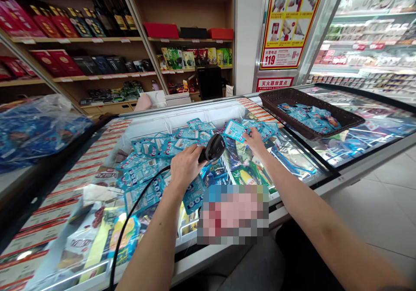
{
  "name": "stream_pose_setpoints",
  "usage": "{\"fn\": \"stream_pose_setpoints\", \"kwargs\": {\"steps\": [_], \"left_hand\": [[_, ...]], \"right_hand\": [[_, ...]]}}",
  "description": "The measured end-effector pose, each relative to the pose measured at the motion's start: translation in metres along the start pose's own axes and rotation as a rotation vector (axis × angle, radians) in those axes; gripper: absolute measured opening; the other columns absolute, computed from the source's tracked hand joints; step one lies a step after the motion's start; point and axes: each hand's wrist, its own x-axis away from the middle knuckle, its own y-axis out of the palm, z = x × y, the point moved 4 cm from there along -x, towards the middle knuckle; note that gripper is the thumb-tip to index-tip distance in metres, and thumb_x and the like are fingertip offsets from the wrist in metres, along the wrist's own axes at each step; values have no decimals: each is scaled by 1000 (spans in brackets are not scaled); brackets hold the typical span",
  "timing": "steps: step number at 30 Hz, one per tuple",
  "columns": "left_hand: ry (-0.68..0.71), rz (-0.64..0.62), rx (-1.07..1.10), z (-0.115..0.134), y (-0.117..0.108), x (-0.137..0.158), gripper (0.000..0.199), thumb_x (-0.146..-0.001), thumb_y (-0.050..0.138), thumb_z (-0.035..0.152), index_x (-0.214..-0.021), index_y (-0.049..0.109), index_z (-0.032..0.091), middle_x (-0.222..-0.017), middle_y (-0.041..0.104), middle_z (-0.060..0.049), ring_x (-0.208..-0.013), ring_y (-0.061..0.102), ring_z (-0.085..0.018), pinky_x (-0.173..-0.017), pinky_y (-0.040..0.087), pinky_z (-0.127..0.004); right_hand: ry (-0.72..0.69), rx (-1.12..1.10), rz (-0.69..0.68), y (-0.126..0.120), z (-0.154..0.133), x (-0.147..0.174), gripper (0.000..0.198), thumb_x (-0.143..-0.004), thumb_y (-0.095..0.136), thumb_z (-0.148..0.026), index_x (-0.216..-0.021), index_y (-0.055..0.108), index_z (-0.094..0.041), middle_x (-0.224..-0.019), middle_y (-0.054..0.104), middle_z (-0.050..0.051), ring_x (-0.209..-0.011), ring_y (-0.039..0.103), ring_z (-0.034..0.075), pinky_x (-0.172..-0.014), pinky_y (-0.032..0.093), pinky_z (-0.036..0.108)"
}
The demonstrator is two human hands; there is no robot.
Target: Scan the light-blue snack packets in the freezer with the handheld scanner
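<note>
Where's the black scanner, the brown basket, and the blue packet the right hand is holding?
Black scanner (215,148): head view, on its rounded front.
Brown basket (272,97): head view, on its woven left end.
Held blue packet (234,130): head view, middle of its printed side.

A shop, where bottles (92,22) and boxes (161,30) line shelves (214,40) edged with price tags (63,40), packets (138,171) lie in a glass-topped freezer (320,194), and a stocked display case (357,15) stands at right.

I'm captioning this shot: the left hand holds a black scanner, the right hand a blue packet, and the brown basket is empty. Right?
The brown basket isn't empty: the head view shows blue packets in it. The left hand does hold a black scanner, the right hand a blue packet.
</note>
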Motion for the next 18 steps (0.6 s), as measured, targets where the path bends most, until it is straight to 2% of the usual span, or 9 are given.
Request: {"fn": "stream_pose_setpoints", "kwargs": {"steps": [3,9,15,18], "left_hand": [[-11,7,4,-1,-1,0,31,-81,50,39,-106,57,23,-97,64,-7,-91,60,-23,-63,40,-30],[-74,35,-4,-8,-2,1,30,-82,49,37,-108,57,24,-97,63,-5,-92,59,-23,-62,38,-30],[-100,43,-1,-11,-2,1,30,-82,49,37,-108,58,25,-97,63,-5,-91,59,-23,-60,37,-29],[-96,37,-3,-10,-3,1,30,-82,49,37,-108,58,24,-96,63,-6,-92,59,-23,-61,38,-30]], "right_hand": [[38,-44,25,-2,-5,3,42,-78,46,-43,-113,39,-21,-85,54,1,-73,55,15,-62,46,28],[-137,224,111,-15,-27,12,51,-82,44,-31,-130,29,-20,-92,55,5,-66,55,17,-68,45,35],[-255,543,105,-18,-44,17,36,-85,39,-22,-120,47,-20,-105,56,11,-86,55,24,-80,42,38],[-297,680,131,-19,-46,18,36,-84,40,-20,-118,50,-17,-106,56,13,-96,52,26,-86,40,39]]}}
